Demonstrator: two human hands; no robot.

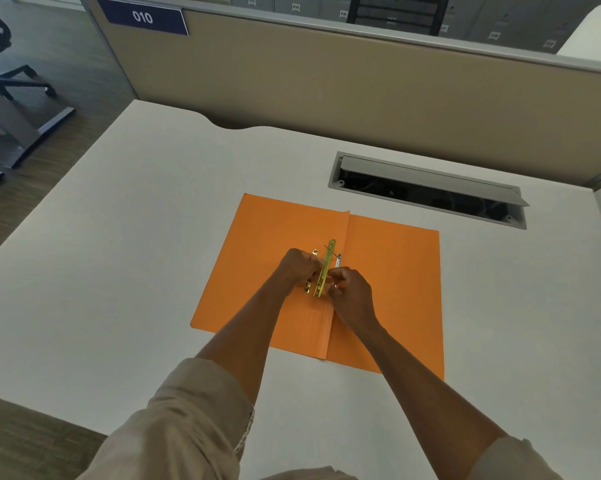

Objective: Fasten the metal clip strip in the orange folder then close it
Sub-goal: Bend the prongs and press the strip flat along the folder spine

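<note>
The orange folder (392, 289) lies open and flat on the white desk, its fold running down the middle. A gold metal clip strip (325, 268) stands tilted over the fold, its upper end raised. My left hand (297, 266) pinches the strip from the left side. My right hand (352, 296) pinches it from the right near its lower end. A small silver prong (338, 260) shows just right of the strip, and gold fastener ends (315, 252) peek out beside my left hand. My fingers hide the middle of the fastener.
The white desk (136, 271) extends around the folder. An open cable tray slot (427, 194) sits behind the folder at the right. A tan partition wall (326, 84) rises at the desk's back. A chair base (11, 81) stands on the floor far left.
</note>
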